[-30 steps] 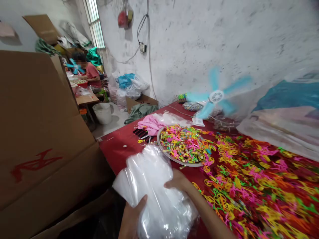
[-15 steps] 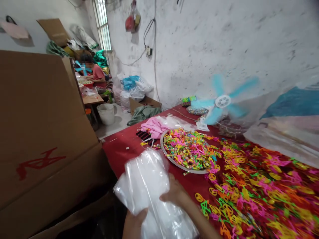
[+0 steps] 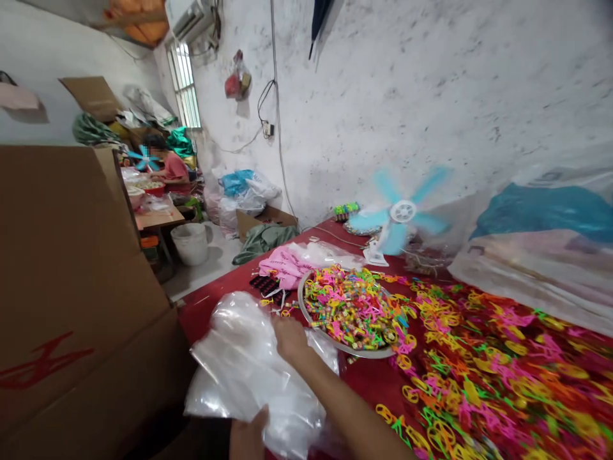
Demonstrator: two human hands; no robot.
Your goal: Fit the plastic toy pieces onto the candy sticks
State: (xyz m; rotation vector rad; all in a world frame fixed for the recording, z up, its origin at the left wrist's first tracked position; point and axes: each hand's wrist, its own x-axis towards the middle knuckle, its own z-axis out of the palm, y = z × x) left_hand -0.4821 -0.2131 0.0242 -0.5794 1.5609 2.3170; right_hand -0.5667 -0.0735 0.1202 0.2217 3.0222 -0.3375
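Observation:
A sheaf of clear plastic bags (image 3: 239, 358) lies over the table's near left edge, shiny and crinkled. My left hand (image 3: 249, 436) grips its lower edge, with the thumb on top and the other fingers hidden underneath. Farther up the bags, my right hand (image 3: 291, 337) is closed on the plastic near the upper right edge; its fingertips are partly out of sight. Just right of that hand stands a round metal tray (image 3: 302, 306), heaped with small colourful plastic toys (image 3: 354, 306).
Many loose bright plastic pieces (image 3: 479, 377) cover the right of the red table (image 3: 205, 300). A blue-bladed fan (image 3: 403, 212) spins behind the tray, beside a pink bag (image 3: 282, 265). To the left rises a large cardboard box (image 3: 71, 268). Another person (image 3: 175, 169) sits farther back.
My right hand has moved up and left across the bags, and the sheaf has spread wider to the left. My left hand keeps its hold. The view has tilted upward and turned right.

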